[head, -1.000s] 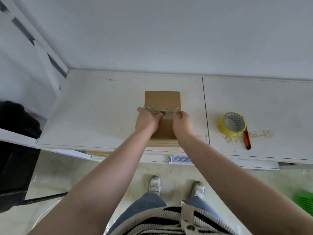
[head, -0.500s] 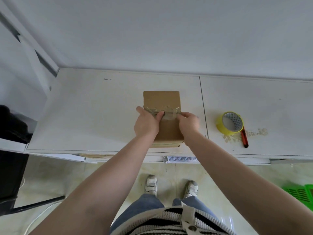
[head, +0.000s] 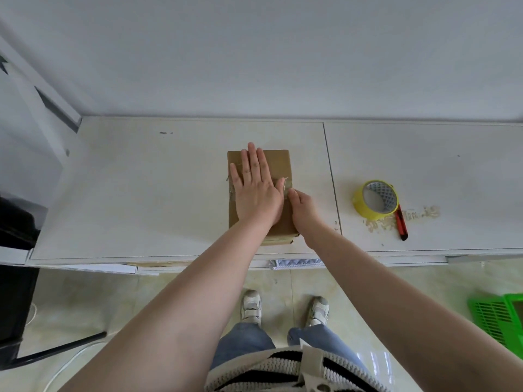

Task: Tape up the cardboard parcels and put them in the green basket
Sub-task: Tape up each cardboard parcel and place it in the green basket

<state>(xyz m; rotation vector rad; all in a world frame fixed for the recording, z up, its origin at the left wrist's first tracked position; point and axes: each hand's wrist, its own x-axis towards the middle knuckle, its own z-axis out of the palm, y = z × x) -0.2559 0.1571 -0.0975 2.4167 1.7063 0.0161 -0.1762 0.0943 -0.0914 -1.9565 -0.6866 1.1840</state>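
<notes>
The person is wearing a black-and-white striped knitted top (head: 283,369), blue denim jeans (head: 246,343) and white lace-up sneakers (head: 250,306). Both forearms are showing bare.

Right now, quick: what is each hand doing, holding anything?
Left hand: open, flat on the cardboard parcel, fingers straight.
Right hand: at the parcel's right edge by the tape strip; its grip cannot be told.

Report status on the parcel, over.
Left hand flat on brown cardboard parcel. Right hand at its right edge, grip unclear. Clear tape strip across top. Nothing obstructing.
</notes>
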